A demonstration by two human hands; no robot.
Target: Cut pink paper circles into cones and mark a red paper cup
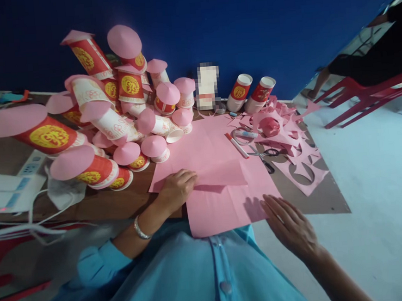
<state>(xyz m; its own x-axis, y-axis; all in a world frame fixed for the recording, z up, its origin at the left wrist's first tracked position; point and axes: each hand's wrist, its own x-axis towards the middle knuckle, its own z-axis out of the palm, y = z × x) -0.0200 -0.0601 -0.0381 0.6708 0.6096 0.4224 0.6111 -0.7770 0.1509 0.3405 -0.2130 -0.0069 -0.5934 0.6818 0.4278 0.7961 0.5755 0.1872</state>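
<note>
The left hand (176, 186) lies palm down, knuckles up, its fingers (188, 177) curled lightly and pointing to the right. Its wrist carries a silver bangle, and the forearm runs back and down into a rolled blue sleeve at the elbow. The right hand (290, 227) lies flat and open, palm down, fingers (270, 206) held together and stretched up and to the left. Its bare forearm slants away toward the lower right corner. The two hands sit well apart, neither gripping anything.

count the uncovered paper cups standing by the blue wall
2: both stand right of the blurred box, one paper cup beside the other, behind the pink scraps. Others may be hidden.
</note>
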